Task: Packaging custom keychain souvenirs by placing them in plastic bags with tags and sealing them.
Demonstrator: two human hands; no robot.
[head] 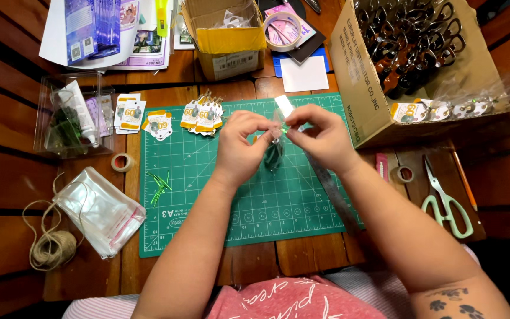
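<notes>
Both hands (284,139) pinching a clear packet (277,127) above the green mat (208,177), yellow-white tags (202,115) behind

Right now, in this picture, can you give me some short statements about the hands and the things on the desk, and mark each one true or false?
1. Both hands, the left hand and the right hand, hold a small clear bag above the green cutting mat. True.
2. The scissors lie on the mat between the hands. False: they lie on the wood, to the right of the mat.
3. A ball of twine sits at the left of the desk. True.
4. The stack of clear bags is inside the big cardboard box. False: it lies on the desk at the mat's left edge.
</notes>
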